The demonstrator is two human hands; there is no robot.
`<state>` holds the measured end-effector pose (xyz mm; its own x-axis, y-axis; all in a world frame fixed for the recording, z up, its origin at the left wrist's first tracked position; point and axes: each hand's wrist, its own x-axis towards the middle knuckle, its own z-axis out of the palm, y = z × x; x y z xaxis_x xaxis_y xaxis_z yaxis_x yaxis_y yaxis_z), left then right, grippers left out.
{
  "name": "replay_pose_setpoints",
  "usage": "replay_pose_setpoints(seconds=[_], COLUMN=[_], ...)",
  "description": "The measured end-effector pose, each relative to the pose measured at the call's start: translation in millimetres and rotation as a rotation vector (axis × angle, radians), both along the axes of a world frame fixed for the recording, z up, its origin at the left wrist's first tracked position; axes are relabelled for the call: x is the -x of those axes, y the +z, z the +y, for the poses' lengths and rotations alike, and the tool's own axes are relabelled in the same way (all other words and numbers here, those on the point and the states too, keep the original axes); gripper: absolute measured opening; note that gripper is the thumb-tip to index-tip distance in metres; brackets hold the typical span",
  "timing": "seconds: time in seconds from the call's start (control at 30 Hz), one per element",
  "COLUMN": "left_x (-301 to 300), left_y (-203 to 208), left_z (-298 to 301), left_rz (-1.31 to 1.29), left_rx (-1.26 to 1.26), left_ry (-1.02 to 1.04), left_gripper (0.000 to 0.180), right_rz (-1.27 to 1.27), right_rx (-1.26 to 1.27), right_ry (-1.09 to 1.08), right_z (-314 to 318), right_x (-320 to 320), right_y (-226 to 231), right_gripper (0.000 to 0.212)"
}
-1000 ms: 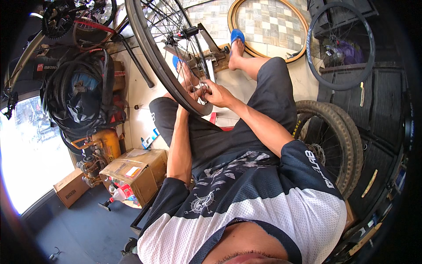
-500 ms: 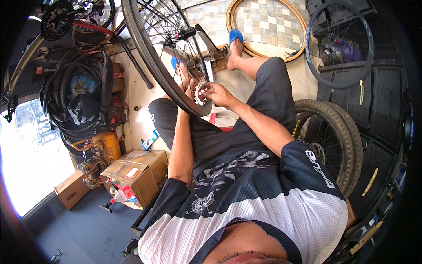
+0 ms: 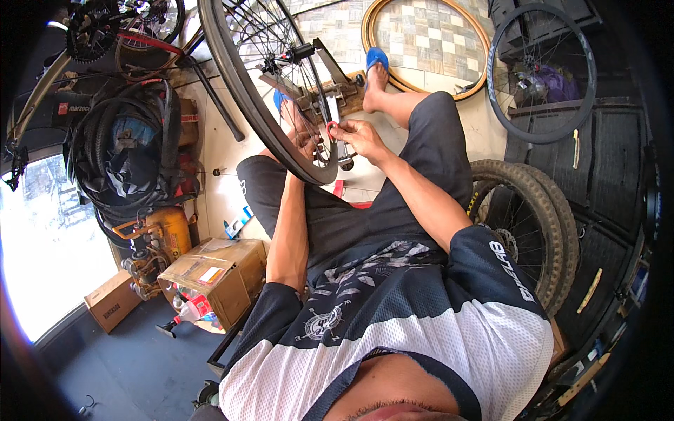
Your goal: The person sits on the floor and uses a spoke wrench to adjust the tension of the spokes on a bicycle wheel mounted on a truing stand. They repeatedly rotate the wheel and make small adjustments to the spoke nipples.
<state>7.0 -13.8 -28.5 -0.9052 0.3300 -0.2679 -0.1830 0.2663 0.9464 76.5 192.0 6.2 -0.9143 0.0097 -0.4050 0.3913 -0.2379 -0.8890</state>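
Note:
A bicycle wheel (image 3: 242, 116) with a black rim and black spokes stands tilted in front of me, mounted in a metal truing stand (image 3: 330, 98). Between thumb and fingertips, my right hand (image 3: 361, 139) pinches a small red round spoke wrench (image 3: 331, 129), just right of the lower rim and apart from it. On the other side, my left hand (image 3: 303, 135) is at the spokes near the bottom of the wheel. The rim and spokes cover most of its fingers, so its grip is unclear. The wheel's black hub (image 3: 298, 53) sits between the stand's arms.
Tan tires (image 3: 371, 43) lie on the floor beyond my feet. Right of me are a bare wheel (image 3: 497, 105) and knobby-tired wheels (image 3: 562, 231). To the left are a pile of black tires (image 3: 88, 140), a yellow compressor (image 3: 170, 228) and a cardboard box (image 3: 235, 277).
My right hand has drawn slightly up and right, away from the rim, carrying the red spoke wrench. My left hand stays at the spokes.

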Motion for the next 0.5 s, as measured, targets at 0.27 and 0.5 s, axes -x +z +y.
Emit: replay_pose_setpoints(seconds=[0.27, 0.5], left_x=[-2, -2], left_y=[16, 14], left_z=[-14, -16], left_rz=[-0.044, -0.054], left_rx=[0.07, 0.14], left_ry=[-0.013, -0.039], left_gripper=[0.035, 0.033], right_rz=[0.064, 0.232], right_rx=[-0.226, -0.354], right_ry=[0.179, 0.267], right_z=[-14, -16], right_x=[5, 4], right_y=[-36, -3], right_gripper=[0.031, 0.036])
